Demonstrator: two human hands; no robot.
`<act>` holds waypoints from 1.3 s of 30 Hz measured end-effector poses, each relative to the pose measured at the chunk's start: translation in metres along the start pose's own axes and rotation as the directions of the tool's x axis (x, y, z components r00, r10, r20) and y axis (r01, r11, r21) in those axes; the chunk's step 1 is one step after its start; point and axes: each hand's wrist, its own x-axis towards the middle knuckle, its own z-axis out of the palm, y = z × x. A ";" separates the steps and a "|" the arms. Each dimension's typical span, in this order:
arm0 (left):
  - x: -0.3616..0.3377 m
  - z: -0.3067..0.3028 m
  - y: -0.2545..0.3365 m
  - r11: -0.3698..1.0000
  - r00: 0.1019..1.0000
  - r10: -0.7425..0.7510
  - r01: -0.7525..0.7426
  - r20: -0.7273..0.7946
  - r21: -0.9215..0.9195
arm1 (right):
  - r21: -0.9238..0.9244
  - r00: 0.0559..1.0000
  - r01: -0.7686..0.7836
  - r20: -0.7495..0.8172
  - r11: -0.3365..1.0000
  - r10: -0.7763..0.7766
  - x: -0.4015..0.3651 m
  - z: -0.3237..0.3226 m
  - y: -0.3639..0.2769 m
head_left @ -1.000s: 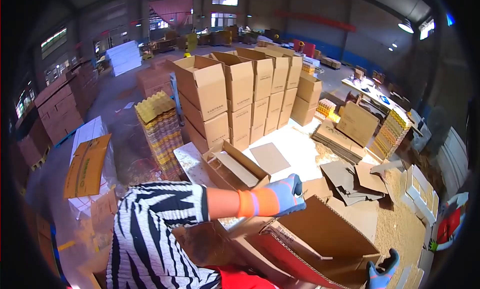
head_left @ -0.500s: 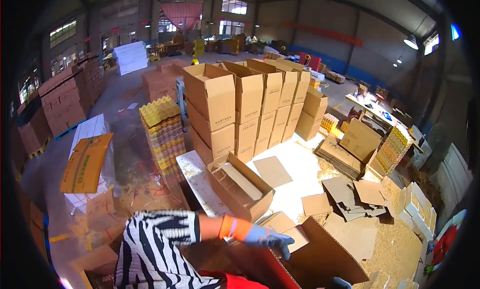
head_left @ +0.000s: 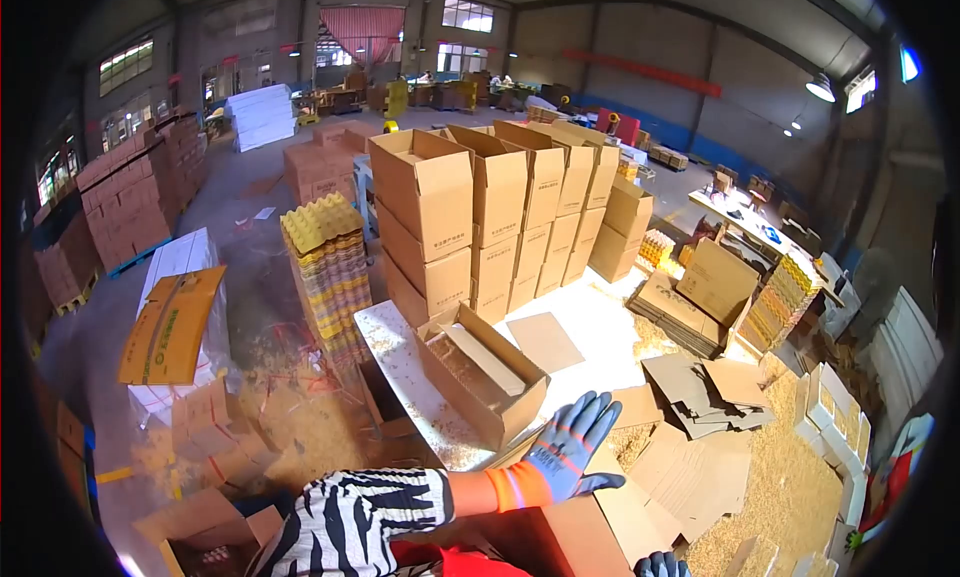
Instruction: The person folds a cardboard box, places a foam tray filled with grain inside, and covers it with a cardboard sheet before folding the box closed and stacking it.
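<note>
My left hand (head_left: 570,455), in a blue-grey glove with an orange cuff, is open with its fingers spread. It is over the far edge of a cardboard box (head_left: 585,537) right in front of me, its thumb by a light brown flap (head_left: 640,507). At the bottom edge, only the gloved fingertips of my right hand (head_left: 660,565) show, close to the same box; the rest is cut off. Just beyond my left hand, a long open carton (head_left: 510,417) with a cardboard strip inside sits on a white table (head_left: 410,402).
Tall stacked open cartons (head_left: 430,207) line the table's back. A pile of egg trays (head_left: 325,277) stands to the left. Torn cardboard sheets (head_left: 700,397) lie at right, beside scattered shavings (head_left: 790,487). An open box (head_left: 205,537) is at lower left.
My left hand has risen and spread its fingers. The upright dark brown panel of the near box is out of sight, and a light flap lies there. More of my right hand's fingertips show.
</note>
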 end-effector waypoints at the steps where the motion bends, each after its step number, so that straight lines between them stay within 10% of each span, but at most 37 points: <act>1: 0.002 0.022 -0.002 0.980 0.978 -0.159 0.173 0.138 -0.099 | 0.047 0.999 0.042 0.014 0.998 -0.043 -0.003 0.000 0.014; 2: 0.014 0.022 -0.008 0.952 0.870 -0.243 0.299 0.430 -0.067 | 0.696 0.985 -0.088 -0.046 0.713 0.167 -0.012 0.006 0.026; 3: 0.027 0.020 -0.015 0.917 0.674 -0.296 0.400 0.677 0.004 | 0.996 0.929 -0.068 0.043 0.058 0.367 -0.021 0.015 0.035; 4: 0.026 0.028 -0.018 0.934 0.766 -0.312 0.356 0.562 0.034 | 0.960 0.728 -0.197 0.009 0.197 0.685 0.005 0.000 0.024; 5: 0.029 0.015 -0.011 0.942 0.753 -0.298 0.333 0.587 0.050 | 0.831 0.658 -0.178 -0.298 0.527 0.692 -0.012 0.023 0.071; 7: 0.035 -0.027 0.016 0.952 0.726 -0.275 0.296 0.630 0.074 | 0.643 0.695 -0.316 -0.345 0.698 0.632 -0.029 0.031 0.075; 10: 0.024 -0.042 0.040 0.998 0.996 0.007 -0.001 0.089 -0.069 | 0.608 0.811 -0.311 -0.231 0.731 0.538 -0.038 0.042 0.079; 12: 0.036 -0.042 0.036 0.940 0.984 0.111 -0.149 -0.136 -0.307 | 0.858 0.805 -0.170 -0.162 0.484 0.570 -0.033 0.031 0.101; 13: 0.038 -0.022 0.017 0.789 0.994 0.049 -0.099 -0.098 -0.606 | 0.965 0.800 -0.033 -0.129 0.258 0.586 -0.027 0.016 0.111; 14: 0.038 0.011 -0.007 0.304 0.999 0.006 0.036 0.040 -0.952 | 0.994 0.793 0.110 -0.096 0.014 0.602 -0.021 0.002 0.123; 15: 0.028 0.047 -0.034 -0.318 0.988 0.046 0.152 0.145 -0.936 | 0.973 0.777 -0.010 -0.138 0.231 0.615 -0.019 -0.021 0.111; 16: 0.016 0.079 -0.068 -0.657 0.969 0.131 0.242 0.208 -0.714 | 0.932 0.695 -0.149 -0.137 0.329 0.705 -0.016 -0.028 0.085; 17: -0.010 0.128 -0.114 -0.724 0.926 0.208 0.362 0.315 -0.588 | 0.366 0.810 -0.034 -0.536 0.930 0.240 -0.015 -0.018 0.087; 18: -0.024 0.143 -0.135 -0.745 0.884 0.250 0.437 0.395 -0.505 | 0.349 0.872 -0.061 -0.436 0.935 0.220 -0.020 -0.008 0.071; 23: 0.012 0.067 -0.130 -0.425 0.734 0.314 0.676 0.603 -0.602 | 0.283 0.993 0.013 -0.114 0.959 0.020 -0.034 0.063 0.028; 25: 0.027 0.009 -0.068 0.487 0.840 -0.016 0.480 0.542 -0.730 | 0.412 0.963 0.083 -0.267 0.908 0.034 -0.042 0.082 0.028; 27: 0.010 0.041 -0.143 0.663 0.844 -0.065 0.435 0.532 -0.609 | 0.580 0.908 -0.109 -0.273 0.807 0.318 -0.060 0.067 0.042; 29: 0.010 0.040 -0.153 0.864 0.868 -0.141 0.343 0.477 -0.368 | 0.604 0.354 -0.348 -0.624 0.717 0.697 -0.105 0.106 0.099; 32: 0.000 0.057 -0.173 0.735 0.850 -0.219 0.466 0.479 -0.492 | 0.957 -0.476 -0.003 -0.256 0.290 0.841 -0.198 0.137 0.246; 33: 0.007 0.058 -0.166 0.740 0.842 -0.239 0.480 0.484 -0.470 | 0.991 -0.478 0.131 0.044 0.021 0.878 -0.208 0.118 0.259; 37: 0.015 0.065 -0.163 0.633 0.819 -0.297 0.554 0.491 -0.541 | 0.967 -0.145 0.250 0.082 -0.044 0.986 -0.246 0.142 0.338; 39: 0.017 0.064 -0.153 0.646 0.821 -0.316 0.554 0.476 -0.525 | 0.931 -0.217 0.364 0.079 0.006 0.973 -0.236 0.138 0.343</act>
